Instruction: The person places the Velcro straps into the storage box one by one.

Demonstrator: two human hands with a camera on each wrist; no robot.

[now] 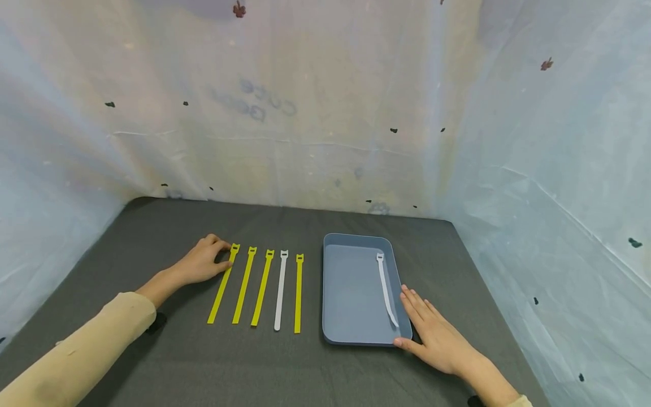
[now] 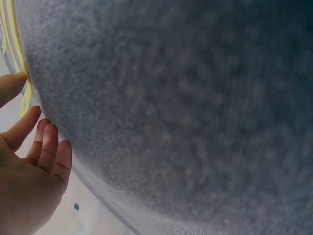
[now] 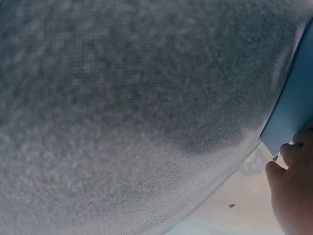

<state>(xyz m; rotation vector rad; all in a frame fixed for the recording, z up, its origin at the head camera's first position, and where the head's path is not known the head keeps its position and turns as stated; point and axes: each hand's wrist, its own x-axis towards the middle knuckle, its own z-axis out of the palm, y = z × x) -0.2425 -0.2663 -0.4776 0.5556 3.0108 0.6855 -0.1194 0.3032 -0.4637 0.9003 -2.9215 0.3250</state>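
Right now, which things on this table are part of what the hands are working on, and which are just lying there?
In the work:
left hand touching the leftmost yellow strap
right hand resting against the blue tray
white strap in the tray

Lying by:
three other yellow straps
white strap on the cloth

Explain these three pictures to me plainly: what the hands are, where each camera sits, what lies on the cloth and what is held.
There is no machine here: a person works with two bare hands. The big picture comes from a camera on the person's head, looking down at a table covered in dark grey cloth. The other two come from cameras on the wrists; they sit so close that they show mostly blurred cloth and part of each hand.

On the cloth lie five straps side by side: four yellow ones and a white strap. To their right is a blue tray with another white strap inside.

The left hand touches the top end of the leftmost yellow strap; whether it pinches it cannot be told. The right hand lies flat by the tray's near right corner, holding nothing.
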